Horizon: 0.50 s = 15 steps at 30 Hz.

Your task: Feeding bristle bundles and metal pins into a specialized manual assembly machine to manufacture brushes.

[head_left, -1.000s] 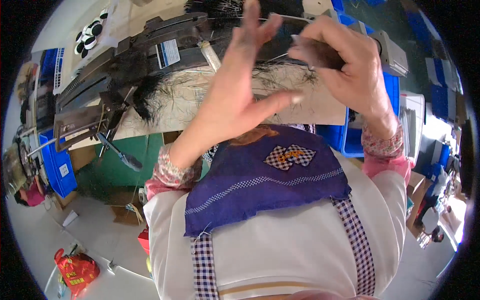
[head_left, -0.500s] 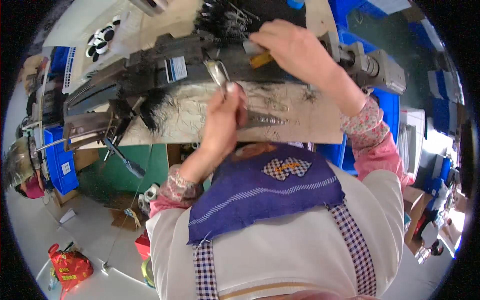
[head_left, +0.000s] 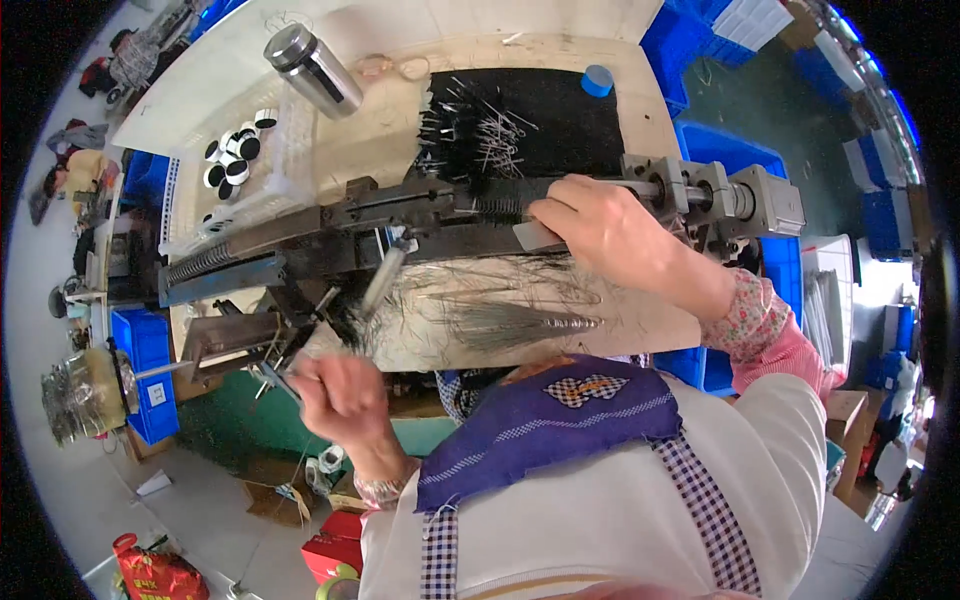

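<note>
A long dark metal bench machine (head_left: 330,235) runs across the worktable. At its lower left my left hand (head_left: 343,400), blurred by motion, is closed around the end of a blue-grey lever (head_left: 272,378). A shiny metal handle (head_left: 384,278) hangs tilted from the machine's middle, apart from that hand. My right hand (head_left: 610,225) rests over the machine's right half, fingers bent and pinching a small flat grey plate (head_left: 537,236). Beside those fingers shows a coil spring (head_left: 497,205). A bundle of thin wires with a twisted end (head_left: 570,323) lies on the table's near side.
Behind the machine, black bristles and bent wires (head_left: 495,140) lie on a dark mat (head_left: 580,130) with a blue cap (head_left: 597,81). A clear bin (head_left: 290,180) holds black-and-white round pieces. A steel flask (head_left: 315,72) stands behind it. Blue crates (head_left: 735,150) flank the table's right.
My left hand has let go of the shiny handle and moved down and left to the lever. My right hand stays over the machine's right half. The view has shifted, showing more of the table's back.
</note>
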Each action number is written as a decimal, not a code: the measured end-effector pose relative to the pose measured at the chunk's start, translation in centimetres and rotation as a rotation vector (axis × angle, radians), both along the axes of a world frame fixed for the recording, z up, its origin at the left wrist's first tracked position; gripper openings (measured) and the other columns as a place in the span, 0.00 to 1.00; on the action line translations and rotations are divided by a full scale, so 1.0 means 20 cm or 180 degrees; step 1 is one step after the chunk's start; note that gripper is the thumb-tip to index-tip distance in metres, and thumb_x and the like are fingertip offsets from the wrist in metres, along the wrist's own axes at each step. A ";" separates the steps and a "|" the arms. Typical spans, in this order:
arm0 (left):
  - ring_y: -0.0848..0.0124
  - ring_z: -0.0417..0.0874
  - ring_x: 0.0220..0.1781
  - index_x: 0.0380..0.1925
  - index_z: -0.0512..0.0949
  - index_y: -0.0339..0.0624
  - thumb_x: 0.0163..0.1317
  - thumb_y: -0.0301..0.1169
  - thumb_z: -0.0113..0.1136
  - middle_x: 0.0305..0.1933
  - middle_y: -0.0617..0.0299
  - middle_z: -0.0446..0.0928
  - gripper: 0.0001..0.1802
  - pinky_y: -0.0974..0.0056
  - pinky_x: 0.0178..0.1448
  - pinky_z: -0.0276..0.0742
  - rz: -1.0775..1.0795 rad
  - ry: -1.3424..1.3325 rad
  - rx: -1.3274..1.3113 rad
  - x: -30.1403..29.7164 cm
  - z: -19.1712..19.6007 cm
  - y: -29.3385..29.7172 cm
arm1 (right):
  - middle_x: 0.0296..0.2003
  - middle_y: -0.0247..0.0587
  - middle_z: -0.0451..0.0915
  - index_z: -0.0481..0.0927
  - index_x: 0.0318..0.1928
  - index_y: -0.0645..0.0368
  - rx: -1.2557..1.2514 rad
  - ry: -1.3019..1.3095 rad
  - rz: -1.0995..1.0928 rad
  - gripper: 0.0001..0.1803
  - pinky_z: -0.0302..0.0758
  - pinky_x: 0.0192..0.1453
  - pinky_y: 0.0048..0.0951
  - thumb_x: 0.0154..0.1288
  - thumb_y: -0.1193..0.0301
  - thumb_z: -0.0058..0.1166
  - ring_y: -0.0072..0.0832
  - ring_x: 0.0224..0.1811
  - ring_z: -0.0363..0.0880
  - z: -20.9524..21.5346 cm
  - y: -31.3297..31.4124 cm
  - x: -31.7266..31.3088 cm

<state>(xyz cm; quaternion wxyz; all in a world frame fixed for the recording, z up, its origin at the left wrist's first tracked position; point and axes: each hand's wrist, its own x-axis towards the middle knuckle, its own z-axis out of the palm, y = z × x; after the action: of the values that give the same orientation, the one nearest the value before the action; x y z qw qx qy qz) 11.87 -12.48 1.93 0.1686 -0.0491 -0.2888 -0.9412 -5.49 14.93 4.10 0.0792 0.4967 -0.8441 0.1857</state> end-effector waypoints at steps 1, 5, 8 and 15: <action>0.75 0.72 0.17 0.39 0.79 0.43 0.67 0.38 0.53 0.19 0.65 0.73 0.12 0.72 0.19 0.65 -0.0099 -0.0072 -0.1112 0.02 0.03 0.08 | 0.30 0.41 0.74 0.75 0.32 0.60 0.0016 0.0000 0.0030 0.08 0.77 0.39 0.34 0.48 0.76 0.54 0.38 0.36 0.77 0.00 -0.02 -0.05; 0.71 0.78 0.20 0.25 0.81 0.35 0.62 0.35 0.58 0.20 0.56 0.77 0.13 0.67 0.26 0.70 -0.1433 -0.0106 -0.4196 -0.31 0.20 0.34 | 0.34 0.51 0.77 0.77 0.39 0.64 0.0451 0.0131 -0.0586 0.10 0.74 0.45 0.42 0.55 0.78 0.49 0.47 0.40 0.77 -0.07 -0.20 -0.44; 0.80 0.69 0.18 0.31 0.83 0.35 0.62 0.38 0.57 0.12 0.63 0.69 0.16 0.68 0.23 0.65 -0.1891 -0.1170 -0.3597 -0.60 -0.01 0.52 | 0.37 0.51 0.78 0.78 0.39 0.62 0.0668 0.0308 -0.0549 0.09 0.73 0.45 0.42 0.58 0.75 0.51 0.47 0.42 0.77 -0.07 -0.16 -0.55; 0.70 0.76 0.18 0.29 0.85 0.40 0.58 0.40 0.57 0.15 0.56 0.74 0.15 0.65 0.27 0.71 -0.1216 -0.0968 -0.4445 -0.81 -0.09 0.53 | 0.34 0.45 0.75 0.75 0.36 0.62 0.0110 -0.0653 0.0251 0.13 0.72 0.42 0.40 0.55 0.65 0.58 0.46 0.40 0.76 0.00 0.10 -0.30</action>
<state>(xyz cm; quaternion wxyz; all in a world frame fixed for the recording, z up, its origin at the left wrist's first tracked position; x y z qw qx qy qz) -4.39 -1.87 0.08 -0.1105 -0.0634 -0.8270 -0.5476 -11.46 16.85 4.02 -0.0235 0.5091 -0.8307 0.2240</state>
